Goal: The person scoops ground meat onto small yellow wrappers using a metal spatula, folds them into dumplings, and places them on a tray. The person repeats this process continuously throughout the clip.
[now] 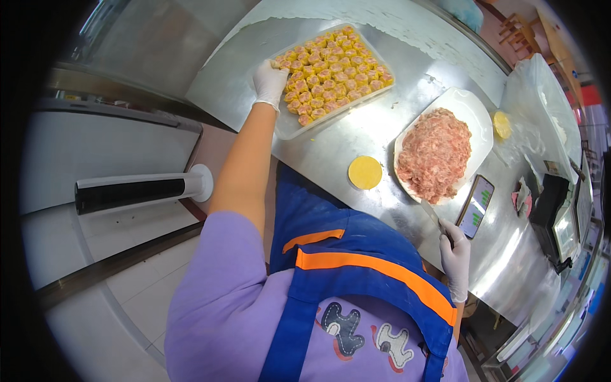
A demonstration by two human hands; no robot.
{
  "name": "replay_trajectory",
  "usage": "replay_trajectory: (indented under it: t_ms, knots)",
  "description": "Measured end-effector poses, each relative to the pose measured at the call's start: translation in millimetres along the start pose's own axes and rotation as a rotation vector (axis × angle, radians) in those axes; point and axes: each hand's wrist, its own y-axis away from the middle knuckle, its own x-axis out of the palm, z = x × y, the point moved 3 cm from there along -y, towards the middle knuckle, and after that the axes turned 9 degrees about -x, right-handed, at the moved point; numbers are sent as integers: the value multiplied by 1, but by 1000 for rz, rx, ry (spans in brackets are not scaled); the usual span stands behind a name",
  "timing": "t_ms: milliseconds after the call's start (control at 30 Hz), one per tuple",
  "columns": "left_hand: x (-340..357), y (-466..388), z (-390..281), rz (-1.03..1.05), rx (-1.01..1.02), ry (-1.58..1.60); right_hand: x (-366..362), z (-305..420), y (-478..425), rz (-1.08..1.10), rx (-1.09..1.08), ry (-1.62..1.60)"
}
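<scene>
My left hand [271, 83], in a thin white glove, is at the left edge of a clear plastic tray [343, 109], its fingers on a yellow-wrapped dumpling at the end of a row. Open-topped dumplings with pink meat filling [329, 71] stand close together in the tray. My gloved right hand [454, 248] grips a flat metal spatula or knife [431, 213], whose tip touches the lower rim of a white oval dish [479, 112]. Raw minced meat [435, 153] is heaped in that dish. A stack of round yellow wrappers [365, 172] lies left of the dish.
A phone [476, 206] with a lit screen lies on the steel table [405, 217] beside my right hand. More yellow wrappers [501, 125] and a plastic bag [537, 110] are beyond the dish. A black device, perhaps a scale [549, 203], stands at the right. A tower fan [138, 191] is at the left.
</scene>
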Motion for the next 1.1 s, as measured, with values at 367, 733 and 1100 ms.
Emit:
replay_trajectory:
  t_ms: [367,733,1100]
  knots:
    - [-39,18,23,137,23,278,-44,-44,48,-329,169,-67]
    - [-26,193,-17,347,135,572,-27,-96,41,-573,-130,-66]
    - [-15,200,-11,387,307,362,-24,-99,35,-574,-67,-18]
